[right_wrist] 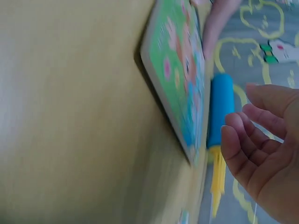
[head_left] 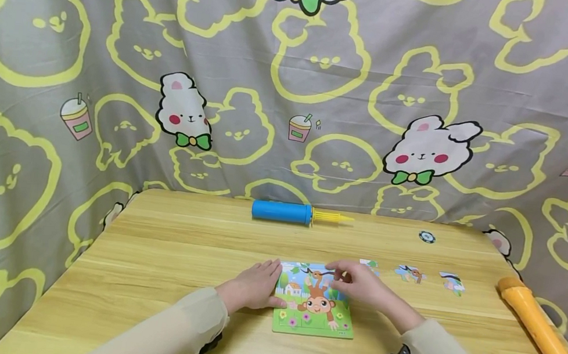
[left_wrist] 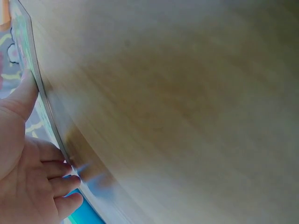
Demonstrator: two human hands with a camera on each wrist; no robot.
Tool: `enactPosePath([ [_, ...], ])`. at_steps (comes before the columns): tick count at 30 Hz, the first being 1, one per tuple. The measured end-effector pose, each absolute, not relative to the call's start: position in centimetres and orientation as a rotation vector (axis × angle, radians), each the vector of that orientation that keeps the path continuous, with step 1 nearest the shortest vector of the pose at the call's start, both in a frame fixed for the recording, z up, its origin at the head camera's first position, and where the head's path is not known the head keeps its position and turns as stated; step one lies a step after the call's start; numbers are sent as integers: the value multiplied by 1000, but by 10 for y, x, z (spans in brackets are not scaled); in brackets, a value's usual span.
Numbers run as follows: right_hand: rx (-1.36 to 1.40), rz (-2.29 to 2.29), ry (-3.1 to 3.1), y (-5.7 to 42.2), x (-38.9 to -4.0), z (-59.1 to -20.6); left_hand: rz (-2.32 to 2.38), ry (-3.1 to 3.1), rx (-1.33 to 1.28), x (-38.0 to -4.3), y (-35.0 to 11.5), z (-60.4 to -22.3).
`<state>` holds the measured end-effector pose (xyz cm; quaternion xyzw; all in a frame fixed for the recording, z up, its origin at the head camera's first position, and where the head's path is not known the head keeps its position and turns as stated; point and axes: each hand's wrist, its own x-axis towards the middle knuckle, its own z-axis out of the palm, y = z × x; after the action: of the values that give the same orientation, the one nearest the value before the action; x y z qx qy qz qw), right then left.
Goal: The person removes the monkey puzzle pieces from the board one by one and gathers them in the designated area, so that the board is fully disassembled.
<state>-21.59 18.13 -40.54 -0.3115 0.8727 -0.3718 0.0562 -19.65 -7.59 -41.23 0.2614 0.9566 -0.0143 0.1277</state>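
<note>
A jigsaw puzzle board (head_left: pixel 317 318) with a monkey picture lies flat on the wooden table. At its left edge my left hand (head_left: pixel 253 286) rests with fairly straight fingers, the thumb over the board's face; the left wrist view shows the thumb (left_wrist: pixel 29 91) at the board's edge. My right hand (head_left: pixel 363 285) is above the board's upper right corner. Its fingers bend loosely in the right wrist view, with nothing visible between them, and they hide part of that corner. Loose puzzle pieces lie to the right: one partly covered piece (head_left: pixel 369 264), a middle piece (head_left: pixel 411 274) and a far-right piece (head_left: pixel 451 282).
A blue and yellow hand pump (head_left: pixel 282 212) lies along the table's back edge. Behind the pieces sits a round black-and-white chip (head_left: pixel 427 237). A long orange tube (head_left: pixel 544 341) lies along the right side. Patterned grey cloth (head_left: pixel 254 68) hangs behind the table.
</note>
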Motion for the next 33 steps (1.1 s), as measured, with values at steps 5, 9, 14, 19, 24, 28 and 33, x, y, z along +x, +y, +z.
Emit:
enactPosePath([
  [5,-984,-1091,2570,159,-213,-411,-43,2780,758,-197,-77,-413],
  [9,-1004,-1034,2551,144,-212,-415,-40,2782,762,-197,-77,-412],
  [14,-1073,-883,2608,131,-213,-419,-46,2778,774,-197,-77,-411],
  [19,-1051,-800,2642,125,-213,-420,-82,2764,782,-199,-77,-410],
  [24,-1058,-721,2668,124,-211,-421,-107,2751,794,-201,-78,-409],
  [28,-1038,-647,2690,122,-210,-421,-107,2745,814,-201,-78,-409],
  [33,-1041,-627,2686,121,-208,-421,-95,2739,815,-201,-78,-409],
])
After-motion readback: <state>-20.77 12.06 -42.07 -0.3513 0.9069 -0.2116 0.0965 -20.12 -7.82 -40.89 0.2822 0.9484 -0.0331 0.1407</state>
